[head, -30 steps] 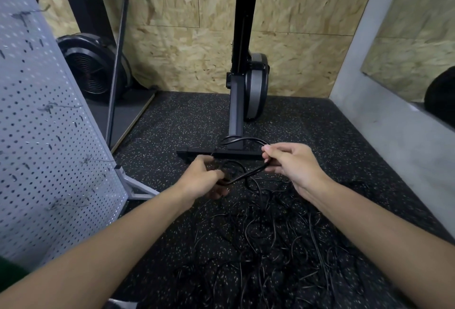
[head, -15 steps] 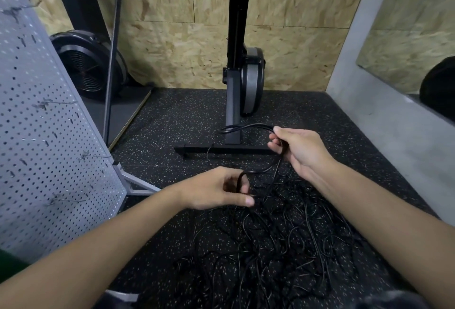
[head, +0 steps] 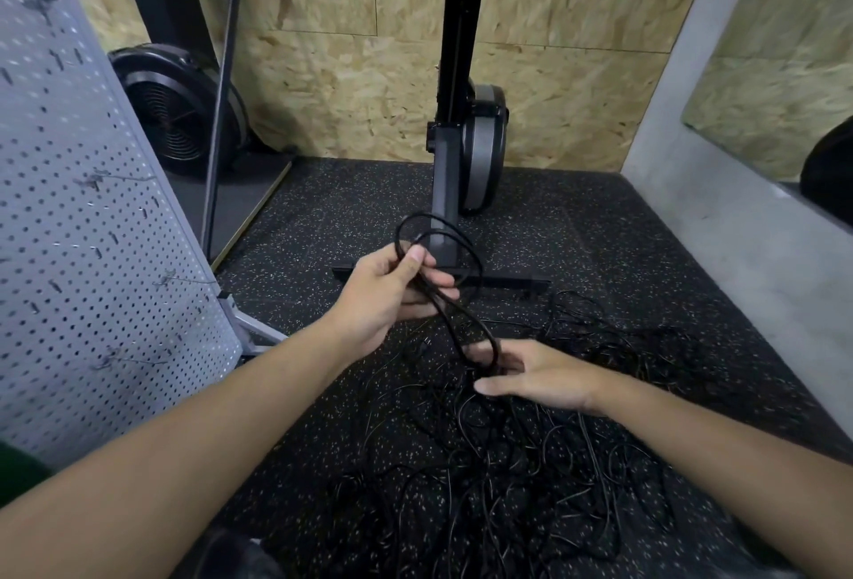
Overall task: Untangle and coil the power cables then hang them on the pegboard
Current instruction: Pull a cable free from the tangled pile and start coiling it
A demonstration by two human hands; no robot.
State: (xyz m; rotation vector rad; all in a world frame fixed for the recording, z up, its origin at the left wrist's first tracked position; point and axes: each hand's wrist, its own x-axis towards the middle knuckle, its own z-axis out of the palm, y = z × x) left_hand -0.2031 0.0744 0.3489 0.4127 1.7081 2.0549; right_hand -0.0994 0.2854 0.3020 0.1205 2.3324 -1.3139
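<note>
A black power cable (head: 454, 324) is partly looped. My left hand (head: 387, 297) grips its loops, which stand up in front of the bike's base. From there a strand runs down to my right hand (head: 544, 378), which pinches it between thumb and fingers just above the pile. The rest of the black cables (head: 507, 477) lie tangled on the speckled rubber floor between my forearms. The grey pegboard (head: 92, 232) stands at the left with several wire hooks (head: 184, 279) and nothing hanging on them.
An exercise bike (head: 461, 140) stands straight ahead, its foot bar (head: 507, 281) just beyond my hands. A fan-wheel machine (head: 180, 117) sits at the back left behind the pegboard. A concrete wall (head: 738, 255) closes the right side. The pegboard's foot (head: 258, 329) juts onto the floor.
My left hand rose and took over the cable loops. My right hand let go of the loops and dropped to the strand above the pile.
</note>
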